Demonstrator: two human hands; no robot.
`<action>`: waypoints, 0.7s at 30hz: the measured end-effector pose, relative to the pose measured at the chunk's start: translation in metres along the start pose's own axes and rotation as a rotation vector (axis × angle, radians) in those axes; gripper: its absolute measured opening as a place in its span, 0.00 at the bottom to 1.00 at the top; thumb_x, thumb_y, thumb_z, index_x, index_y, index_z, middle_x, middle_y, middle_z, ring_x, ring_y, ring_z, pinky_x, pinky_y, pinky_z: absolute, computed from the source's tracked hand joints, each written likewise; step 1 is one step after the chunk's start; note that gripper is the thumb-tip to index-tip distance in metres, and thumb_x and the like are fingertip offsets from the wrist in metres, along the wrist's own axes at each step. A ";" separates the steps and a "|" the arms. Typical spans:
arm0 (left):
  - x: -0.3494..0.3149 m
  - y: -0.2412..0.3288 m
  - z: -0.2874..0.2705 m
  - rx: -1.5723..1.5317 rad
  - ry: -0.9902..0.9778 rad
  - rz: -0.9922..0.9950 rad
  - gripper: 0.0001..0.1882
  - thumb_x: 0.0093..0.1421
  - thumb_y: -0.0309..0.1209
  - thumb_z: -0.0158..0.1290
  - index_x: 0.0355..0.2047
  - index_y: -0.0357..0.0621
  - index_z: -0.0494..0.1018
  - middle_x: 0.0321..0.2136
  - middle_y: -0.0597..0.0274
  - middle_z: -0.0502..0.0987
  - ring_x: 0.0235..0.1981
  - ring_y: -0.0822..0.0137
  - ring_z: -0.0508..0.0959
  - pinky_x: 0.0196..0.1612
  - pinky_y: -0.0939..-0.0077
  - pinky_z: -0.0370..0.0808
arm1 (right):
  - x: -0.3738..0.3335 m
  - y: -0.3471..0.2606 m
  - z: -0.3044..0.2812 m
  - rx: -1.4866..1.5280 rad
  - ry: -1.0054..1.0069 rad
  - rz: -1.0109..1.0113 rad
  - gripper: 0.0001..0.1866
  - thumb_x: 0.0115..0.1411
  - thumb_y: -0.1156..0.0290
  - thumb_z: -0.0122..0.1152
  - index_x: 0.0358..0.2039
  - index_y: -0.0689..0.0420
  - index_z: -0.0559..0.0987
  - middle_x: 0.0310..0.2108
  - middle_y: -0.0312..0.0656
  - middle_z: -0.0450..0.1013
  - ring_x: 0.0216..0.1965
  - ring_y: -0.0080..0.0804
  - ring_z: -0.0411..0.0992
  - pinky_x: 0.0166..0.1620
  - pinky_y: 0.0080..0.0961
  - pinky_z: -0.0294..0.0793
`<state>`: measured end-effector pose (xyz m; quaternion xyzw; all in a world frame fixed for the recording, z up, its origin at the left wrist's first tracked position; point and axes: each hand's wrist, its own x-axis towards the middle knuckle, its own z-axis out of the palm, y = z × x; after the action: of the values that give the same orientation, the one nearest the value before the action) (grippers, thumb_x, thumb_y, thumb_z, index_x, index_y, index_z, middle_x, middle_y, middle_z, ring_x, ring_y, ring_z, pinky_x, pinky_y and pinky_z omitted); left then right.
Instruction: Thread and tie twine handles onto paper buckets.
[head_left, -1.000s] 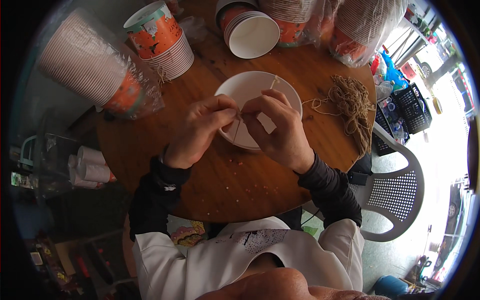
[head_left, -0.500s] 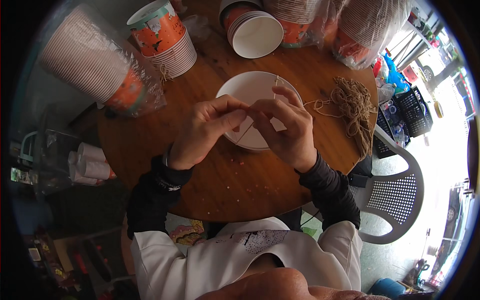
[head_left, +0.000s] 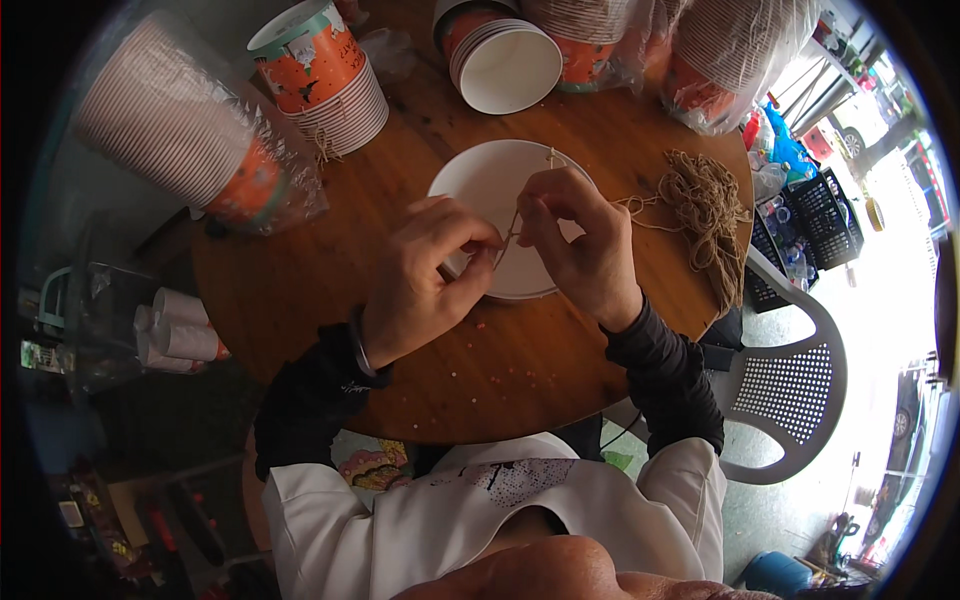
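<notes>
Both left hand (head_left: 425, 275) and right hand (head_left: 585, 245), slightly apart, pinch string (head_left: 512, 232) over a white tub (head_left: 465, 178); the far knot (head_left: 552, 157) looks done, the rest (I judge) unfinished.

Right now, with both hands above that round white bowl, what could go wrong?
The thin beige string might slip, since the left hand and right hand seem to pinch it only with their fingers. The tangled tan twine heap on the brown wooden table could knot if tugged. The round white bowl might shift if either hand bumps its rim.

Dark print (head_left: 345, 48) marks an orange cup (head_left: 305, 72), pale script (head_left: 357, 387) a black sleeve (head_left: 318, 392).
</notes>
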<state>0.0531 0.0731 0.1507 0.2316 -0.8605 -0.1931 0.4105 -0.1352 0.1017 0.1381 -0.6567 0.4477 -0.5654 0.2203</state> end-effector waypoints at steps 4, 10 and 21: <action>-0.002 0.005 0.000 0.116 -0.006 0.062 0.04 0.52 0.22 0.55 0.28 0.43 0.72 0.26 0.62 0.75 0.31 0.58 0.76 0.52 0.62 0.68 | 0.000 0.004 0.001 -0.218 0.076 -0.162 0.04 0.57 0.77 0.60 0.33 0.56 0.76 0.24 0.42 0.75 0.28 0.42 0.76 0.32 0.34 0.75; -0.003 0.000 0.000 -0.028 -0.048 -0.076 0.04 0.54 0.23 0.55 0.32 0.41 0.73 0.27 0.62 0.76 0.33 0.60 0.77 0.46 0.66 0.72 | 0.002 0.005 0.000 -0.178 0.091 -0.166 0.03 0.58 0.77 0.60 0.33 0.55 0.75 0.25 0.43 0.75 0.30 0.46 0.75 0.33 0.35 0.75; 0.007 -0.002 0.019 -0.204 0.039 -0.183 0.08 0.58 0.23 0.58 0.40 0.38 0.78 0.30 0.55 0.81 0.32 0.65 0.83 0.36 0.75 0.78 | 0.001 -0.024 -0.026 -0.139 -0.231 -0.024 0.07 0.58 0.76 0.59 0.38 0.57 0.73 0.31 0.46 0.76 0.34 0.48 0.76 0.37 0.36 0.76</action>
<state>0.0347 0.0703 0.1423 0.2700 -0.8035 -0.3116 0.4294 -0.1521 0.1186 0.1642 -0.7365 0.4495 -0.4564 0.2173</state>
